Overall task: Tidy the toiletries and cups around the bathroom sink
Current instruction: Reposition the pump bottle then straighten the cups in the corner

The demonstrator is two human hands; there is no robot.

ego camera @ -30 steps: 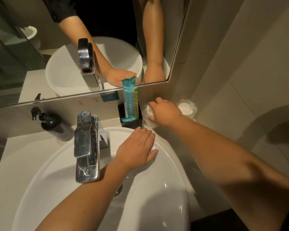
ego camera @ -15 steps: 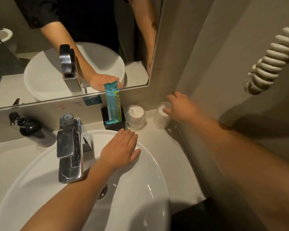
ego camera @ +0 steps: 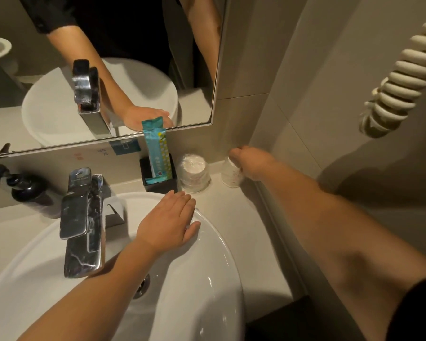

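While my left hand (ego camera: pixel 169 221) lies flat and spread on the sink rim (ego camera: pixel 221 244), my right hand (ego camera: pixel 252 163) grips the corner cup (ego camera: pixel 231 175) (wrapped, upside down) beside another cup (ego camera: pixel 194 174).

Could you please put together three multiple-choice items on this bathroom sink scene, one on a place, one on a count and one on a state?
1. Where does the teal sachet packet stand?
A. in the white basin
B. in the small black square holder by the mirror
C. on the chrome tap

2. How many plastic-wrapped cups stand on the countertop?
A. one
B. two
C. four

3. What is the left hand doing?
A. lying flat and open on the white basin rim
B. gripping the black pump bottle
C. turning the tap

Key: 1 B, the packet rises out of the holder. 2 B, the near wrapped cup and the far wrapped cup under the right hand. 3 A, its fingers are spread on the rim and hold nothing.
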